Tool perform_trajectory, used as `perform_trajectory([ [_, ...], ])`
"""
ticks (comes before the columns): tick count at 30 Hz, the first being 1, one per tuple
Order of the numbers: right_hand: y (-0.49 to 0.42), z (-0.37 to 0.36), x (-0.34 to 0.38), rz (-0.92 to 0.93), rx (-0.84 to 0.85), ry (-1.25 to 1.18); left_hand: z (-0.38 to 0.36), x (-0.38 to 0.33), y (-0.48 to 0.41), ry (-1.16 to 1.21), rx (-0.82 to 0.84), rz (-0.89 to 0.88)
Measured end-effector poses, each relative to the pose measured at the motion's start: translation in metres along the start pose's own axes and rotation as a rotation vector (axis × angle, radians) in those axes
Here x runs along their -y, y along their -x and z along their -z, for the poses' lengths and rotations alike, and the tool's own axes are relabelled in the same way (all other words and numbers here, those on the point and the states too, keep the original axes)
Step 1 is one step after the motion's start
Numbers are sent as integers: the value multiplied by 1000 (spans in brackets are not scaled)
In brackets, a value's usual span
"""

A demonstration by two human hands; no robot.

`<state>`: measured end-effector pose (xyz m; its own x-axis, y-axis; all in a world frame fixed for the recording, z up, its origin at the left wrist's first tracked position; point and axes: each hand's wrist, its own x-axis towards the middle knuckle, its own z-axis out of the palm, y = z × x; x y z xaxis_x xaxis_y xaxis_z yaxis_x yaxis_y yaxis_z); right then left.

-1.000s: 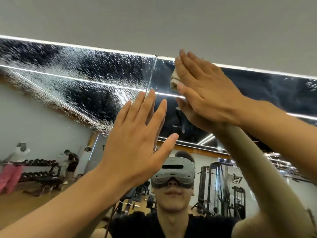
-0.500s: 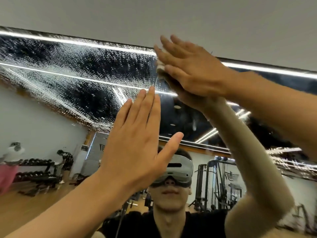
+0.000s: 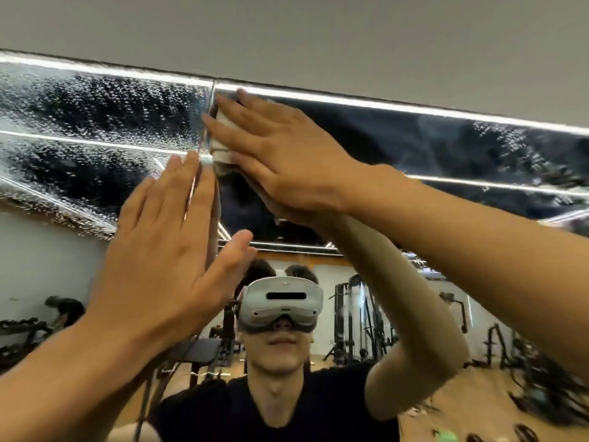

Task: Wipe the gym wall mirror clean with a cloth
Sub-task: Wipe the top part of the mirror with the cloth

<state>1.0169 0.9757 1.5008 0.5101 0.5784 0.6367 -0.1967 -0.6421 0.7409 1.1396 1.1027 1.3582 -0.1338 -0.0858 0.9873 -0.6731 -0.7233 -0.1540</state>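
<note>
The wall mirror (image 3: 414,145) fills the view, its top edge meeting a grey wall. A vertical seam (image 3: 208,103) splits it into two panels. The left panel (image 3: 95,122) is covered in water droplets; the right panel is mostly dark and smooth. My right hand (image 3: 280,157) presses a folded white cloth (image 3: 220,135) flat against the glass just right of the seam, near the top edge, with straight fingers. My left hand (image 3: 172,250) lies flat on the mirror lower down, fingers straight and together, fingertips close to the cloth.
The mirror reflects me in a headset and dark shirt, plus gym machines (image 3: 360,320) and a dumbbell rack (image 3: 22,333) on a wooden floor. Some droplets remain at the right panel's far side (image 3: 516,145).
My right hand has carried the cloth leftward along the top of the mirror to the seam. My left hand stays flat on the glass.
</note>
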Motion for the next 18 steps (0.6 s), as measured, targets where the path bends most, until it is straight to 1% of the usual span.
perform_trajectory([
  [3,-26,5,-15,-87,-26,11,-8,1,-3,-58,10,-2],
  [7,-11,-6,12,-189,-75,18,-2,-5,-9,1,-6,-26],
  [9,14,-14,25,-166,-107,9,3,-9,-8,32,-17,-57],
  [13,36,-9,18,-93,-75,-32,6,-11,-4,69,-19,-60],
  [16,1,5,-7,-126,-16,-20,7,-10,-5,68,-6,-62],
  [18,-27,14,-20,-163,-8,-18,7,-9,-5,50,8,-68],
])
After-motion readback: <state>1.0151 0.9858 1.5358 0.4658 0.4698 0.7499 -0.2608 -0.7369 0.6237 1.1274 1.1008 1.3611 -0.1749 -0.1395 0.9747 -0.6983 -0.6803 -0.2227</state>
